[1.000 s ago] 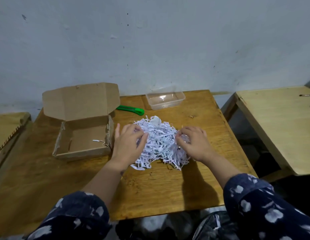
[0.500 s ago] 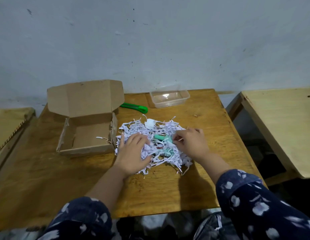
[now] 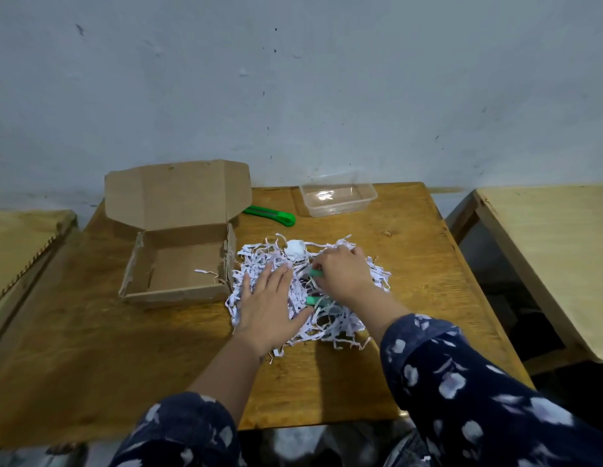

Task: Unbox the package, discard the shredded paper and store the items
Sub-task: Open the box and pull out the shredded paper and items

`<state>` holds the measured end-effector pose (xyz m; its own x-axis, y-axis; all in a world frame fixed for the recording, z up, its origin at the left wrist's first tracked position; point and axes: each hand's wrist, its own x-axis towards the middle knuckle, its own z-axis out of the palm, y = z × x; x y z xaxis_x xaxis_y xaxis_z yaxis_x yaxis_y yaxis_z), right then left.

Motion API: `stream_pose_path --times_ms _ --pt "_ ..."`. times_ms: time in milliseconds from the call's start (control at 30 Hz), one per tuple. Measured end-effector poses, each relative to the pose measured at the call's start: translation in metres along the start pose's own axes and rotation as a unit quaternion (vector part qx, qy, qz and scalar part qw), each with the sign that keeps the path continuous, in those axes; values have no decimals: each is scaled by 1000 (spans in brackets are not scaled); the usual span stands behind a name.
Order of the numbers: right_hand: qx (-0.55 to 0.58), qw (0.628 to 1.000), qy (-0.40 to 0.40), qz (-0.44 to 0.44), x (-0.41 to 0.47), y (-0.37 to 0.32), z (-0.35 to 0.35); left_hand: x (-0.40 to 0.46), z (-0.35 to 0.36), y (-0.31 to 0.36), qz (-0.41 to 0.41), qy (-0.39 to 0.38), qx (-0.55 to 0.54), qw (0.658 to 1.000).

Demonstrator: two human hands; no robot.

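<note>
A pale grey-blue wall (image 3: 293, 96) backs the work area, and against it stands the wooden table (image 3: 91, 348) on which I see all task items; a second, lighter table (image 3: 556, 251) stands just to the right, and the edge of another surface (image 3: 20, 241) shows at far left. On the left half of the wooden table I note the cardboard box (image 3: 179, 264), lid flap raised toward the wall, interior holding only a few stray paper strips. Behind the box's right corner lies a green utility knife (image 3: 270, 214), and to its right, near the wall edge of the table, sits a clear plastic container (image 3: 339, 198), upright and with no lid on it. The shredded paper (image 3: 347, 318) lies in a loose heap at the table centre, touching the right wall of the box. A white round item (image 3: 295, 248) shows at the far edge of the heap, and a teal item (image 3: 316, 301) lies partly buried in the strips near the middle. I read the left hand (image 3: 270, 308) as released: fingers straight and spread, palm pressing flat on the left part of the heap. The right hand (image 3: 344, 274) reaches into the heap from the right, its curled fingers pinching a second teal item (image 3: 315, 273). Both forearms emerge from dark blue sleeves with a white pattern (image 3: 461, 392).
</note>
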<state>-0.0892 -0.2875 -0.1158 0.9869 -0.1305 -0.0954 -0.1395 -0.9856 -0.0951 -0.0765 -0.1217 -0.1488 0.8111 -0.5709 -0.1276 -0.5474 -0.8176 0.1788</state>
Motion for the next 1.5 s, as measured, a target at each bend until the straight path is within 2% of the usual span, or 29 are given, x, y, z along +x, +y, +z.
stream_pose_path --times_ms 100,333,400,500,600,700,867,900,1000,1067,1200,1367,1433,1500 --pt "-28 999 -14 36 6 2 1 -1 2 -2 -9 -14 19 1000" --pt "180 977 -29 113 -3 31 -31 12 -2 2 -3 -59 16 998" --pt "285 950 -13 127 -3 36 -43 15 -3 7 1 -64 21 998" --pt "432 889 46 146 -1 37 -55 19 -3 12 18 -71 22 997" --pt "504 842 124 147 -2 38 -65 22 -3 14 29 -73 18 997" --pt "516 827 172 144 -6 42 -73 22 -1 14 33 -65 21 997" --pt "383 865 259 194 -14 56 -72 22 5 13 40 -37 32 998" --pt "387 859 274 192 -14 58 -73 22 6 13 40 -33 36 998" --pt "479 808 309 152 -13 65 -78 22 9 12 36 -28 38 998" --pt "495 803 296 151 -12 66 -81 23 9 12 35 -27 33 998" --pt "423 846 255 201 -13 73 -67 27 6 12 43 -36 28 998" --pt "425 846 214 242 -24 89 -45 27 7 11 48 -27 14 998" --pt "430 842 205 254 -28 91 -43 26 3 14 44 7 -25 999" --pt "423 845 205 253 -28 90 -44 29 -8 20 35 72 -61 995"
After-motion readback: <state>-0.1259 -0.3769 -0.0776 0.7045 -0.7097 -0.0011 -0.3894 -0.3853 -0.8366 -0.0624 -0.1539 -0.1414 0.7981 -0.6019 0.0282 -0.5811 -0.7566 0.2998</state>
